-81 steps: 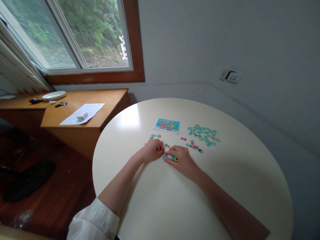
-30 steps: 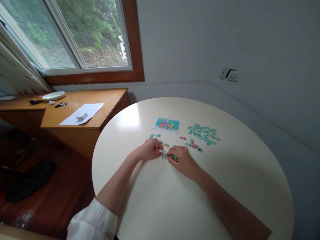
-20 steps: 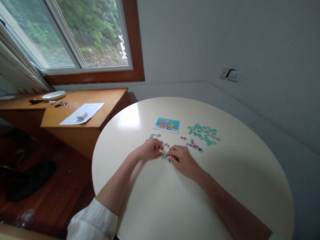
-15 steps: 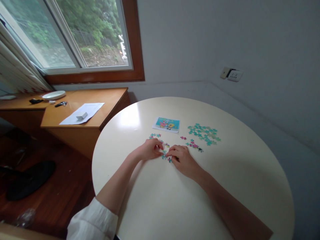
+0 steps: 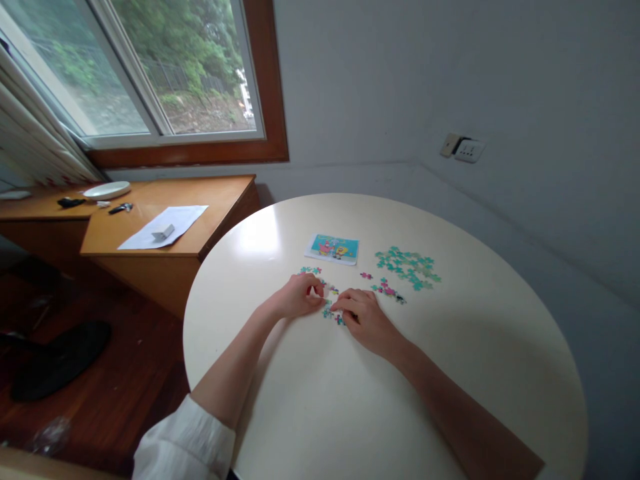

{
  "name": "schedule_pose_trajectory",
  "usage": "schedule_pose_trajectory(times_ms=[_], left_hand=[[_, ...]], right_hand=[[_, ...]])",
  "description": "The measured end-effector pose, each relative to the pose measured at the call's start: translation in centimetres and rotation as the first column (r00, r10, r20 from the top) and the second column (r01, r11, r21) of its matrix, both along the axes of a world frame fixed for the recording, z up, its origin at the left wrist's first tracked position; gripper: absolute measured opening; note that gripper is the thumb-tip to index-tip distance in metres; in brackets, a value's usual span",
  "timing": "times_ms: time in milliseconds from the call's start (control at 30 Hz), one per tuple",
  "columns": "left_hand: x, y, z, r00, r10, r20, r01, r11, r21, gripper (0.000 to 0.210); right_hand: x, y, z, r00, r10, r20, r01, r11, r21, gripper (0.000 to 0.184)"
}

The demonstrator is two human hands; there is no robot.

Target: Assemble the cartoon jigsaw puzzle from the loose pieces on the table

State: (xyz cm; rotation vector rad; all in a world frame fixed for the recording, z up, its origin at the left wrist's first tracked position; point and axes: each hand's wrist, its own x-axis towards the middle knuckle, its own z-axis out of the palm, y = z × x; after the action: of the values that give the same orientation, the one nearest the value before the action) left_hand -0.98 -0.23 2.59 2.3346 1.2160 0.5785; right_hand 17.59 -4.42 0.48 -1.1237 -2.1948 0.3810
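Observation:
On the round table, my left hand (image 5: pixel 299 297) is curled, with thumb and forefinger at the edge of a small teal jigsaw puzzle piece (image 5: pixel 327 313). My right hand (image 5: pixel 364 316) comes from the other side, its fingers bent down onto the same little group, partly covering it. Another puzzle piece (image 5: pixel 340 320), dark and pink, lies just under the right fingers. Beyond the left hand are a few loose pieces (image 5: pixel 311 270), some hidden by its fingers. A picture card (image 5: pixel 334 249) with cartoon figures lies behind both hands.
Many teal pieces (image 5: pixel 407 263) are spread at the right rear of the white table (image 5: pixel 320 413). Nearer are pink and dark pieces (image 5: pixel 387 289) and a single pink piece (image 5: pixel 367 275). A wooden desk (image 5: pixel 220 200) with paper (image 5: pixel 167 223) stands at the left, under the window.
Both hands stay almost in place. My left fingertips have eased slightly from the small teal piece, which sits a touch farther left.

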Motion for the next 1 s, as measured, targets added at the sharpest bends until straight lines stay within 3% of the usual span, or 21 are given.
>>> schedule_pose_trajectory(times_ms=[267, 1000], left_hand=[[0.58, -0.27, -0.11, 1.000, -0.008, -0.016, 0.007, 0.996, -0.094, 0.003], [0.51, -0.33, 0.11, 1.000, -0.011, 0.013, 0.013, 0.990, -0.139, 0.004]], right_hand=[[-0.07, 0.00, 0.08, 1.000, 0.004, 0.025, -0.004, 1.000, -0.027, 0.032], [-0.03, -0.02, 0.07, 1.000, 0.004, 0.017, -0.003, 0.999, -0.033, 0.035]])
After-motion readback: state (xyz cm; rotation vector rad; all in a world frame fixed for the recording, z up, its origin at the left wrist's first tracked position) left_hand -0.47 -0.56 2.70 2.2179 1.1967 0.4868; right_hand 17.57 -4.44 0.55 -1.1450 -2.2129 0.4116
